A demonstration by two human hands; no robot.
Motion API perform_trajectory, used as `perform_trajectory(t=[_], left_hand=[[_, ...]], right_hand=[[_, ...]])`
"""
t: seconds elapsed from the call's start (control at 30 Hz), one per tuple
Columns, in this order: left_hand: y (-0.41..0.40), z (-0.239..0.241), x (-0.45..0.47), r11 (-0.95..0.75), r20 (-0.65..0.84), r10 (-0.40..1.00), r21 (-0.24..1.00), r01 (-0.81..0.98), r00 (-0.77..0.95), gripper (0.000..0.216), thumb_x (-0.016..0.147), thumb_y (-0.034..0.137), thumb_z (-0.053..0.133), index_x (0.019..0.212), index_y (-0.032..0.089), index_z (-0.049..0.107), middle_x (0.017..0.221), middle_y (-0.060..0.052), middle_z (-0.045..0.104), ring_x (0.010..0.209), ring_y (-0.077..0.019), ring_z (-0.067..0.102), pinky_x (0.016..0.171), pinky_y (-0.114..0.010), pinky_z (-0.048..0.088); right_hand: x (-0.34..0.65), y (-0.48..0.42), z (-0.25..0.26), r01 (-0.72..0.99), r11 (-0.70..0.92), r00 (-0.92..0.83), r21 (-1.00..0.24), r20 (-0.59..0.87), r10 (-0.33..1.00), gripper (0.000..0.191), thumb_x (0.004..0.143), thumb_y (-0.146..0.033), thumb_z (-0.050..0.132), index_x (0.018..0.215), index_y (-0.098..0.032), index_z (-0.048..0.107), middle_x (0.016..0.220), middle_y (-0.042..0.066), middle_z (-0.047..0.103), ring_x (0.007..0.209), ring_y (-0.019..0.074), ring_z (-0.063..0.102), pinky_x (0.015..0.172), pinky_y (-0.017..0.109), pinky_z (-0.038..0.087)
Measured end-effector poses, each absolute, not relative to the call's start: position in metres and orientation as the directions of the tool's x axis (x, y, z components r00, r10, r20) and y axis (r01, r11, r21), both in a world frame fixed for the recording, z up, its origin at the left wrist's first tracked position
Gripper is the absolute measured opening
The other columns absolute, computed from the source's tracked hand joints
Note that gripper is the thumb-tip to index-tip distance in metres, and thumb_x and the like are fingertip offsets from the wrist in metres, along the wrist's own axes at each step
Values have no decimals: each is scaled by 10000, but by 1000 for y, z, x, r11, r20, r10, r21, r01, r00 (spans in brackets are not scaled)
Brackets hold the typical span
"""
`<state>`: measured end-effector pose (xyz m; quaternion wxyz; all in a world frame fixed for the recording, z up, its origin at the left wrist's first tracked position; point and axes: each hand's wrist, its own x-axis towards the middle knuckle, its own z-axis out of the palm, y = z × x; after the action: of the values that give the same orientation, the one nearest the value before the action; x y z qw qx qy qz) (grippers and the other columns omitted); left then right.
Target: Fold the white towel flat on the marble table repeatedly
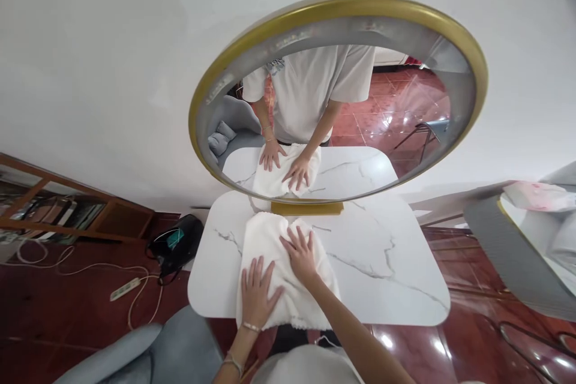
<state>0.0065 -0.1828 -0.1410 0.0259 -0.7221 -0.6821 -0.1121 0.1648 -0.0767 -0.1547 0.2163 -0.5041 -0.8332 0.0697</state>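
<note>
White cloth: on the table, left of its middle; laid out in a soft, rumpled heap, its lower edge reaching just over the table's near edge.
Left hand: palm down on the cloth, over the table's near left part; fingers apart, thumb out to the side, nothing clamped.
Left wrist: a bracelet close to the hand, another band farther up the forearm.
Right hand: flat on the cloth, deeper over the table than the left; fingers spread, pressing on the fabric rather than gripping it.
Table: white top, grey marble-like veins, rounded corners.
Mirror: oval, gold rim, above the table's far edge; reflects both hands, the cloth and a pale short-sleeved shirt.
Gold base: on the table's far side, beneath the mirror.
Black bag: on the floor, just left of the table; something teal inside.
Power strip: on the red floor, farther left of the table, white cord beside it.
Wooden cabinet: beyond the bag, left of the table.
Grey chair: at the table's near left corner.
</note>
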Motion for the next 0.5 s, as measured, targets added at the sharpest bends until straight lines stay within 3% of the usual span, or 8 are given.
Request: perform_trajectory(t=[0.13,0.3,0.5], left_hand=[[-151,-142,-12,41,222,972,172,984,-80,489,913,437,419,1352,234,491,1369,-119,494,1305,-294,391,1062,-477,316],[-95,-145,13,-124,178,980,178,976,92,615,879,482,470,1423,208,381,1527,-139,269,1422,-317,196,1131,-530,194],[-72,-153,88,-214,165,970,249,944,176,663,875,482,478,1461,241,283,1559,-110,198,1444,-294,136,1147,-555,149]], right_hand=[[153,-72,-146,800,501,-430,-330,267,862,435,903,-315,467,1337,-307,490,1522,12,317,1433,299,130,1126,614,43],[194,-69,-151,881,376,-297,-289,281,913,437,932,-341,423,1365,-298,460,1515,47,326,1417,301,178,1112,615,94],[276,-62,-164,930,228,-99,-289,401,911,342,935,-279,418,1230,-279,592,1285,30,591,1228,233,432,1115,511,214]])
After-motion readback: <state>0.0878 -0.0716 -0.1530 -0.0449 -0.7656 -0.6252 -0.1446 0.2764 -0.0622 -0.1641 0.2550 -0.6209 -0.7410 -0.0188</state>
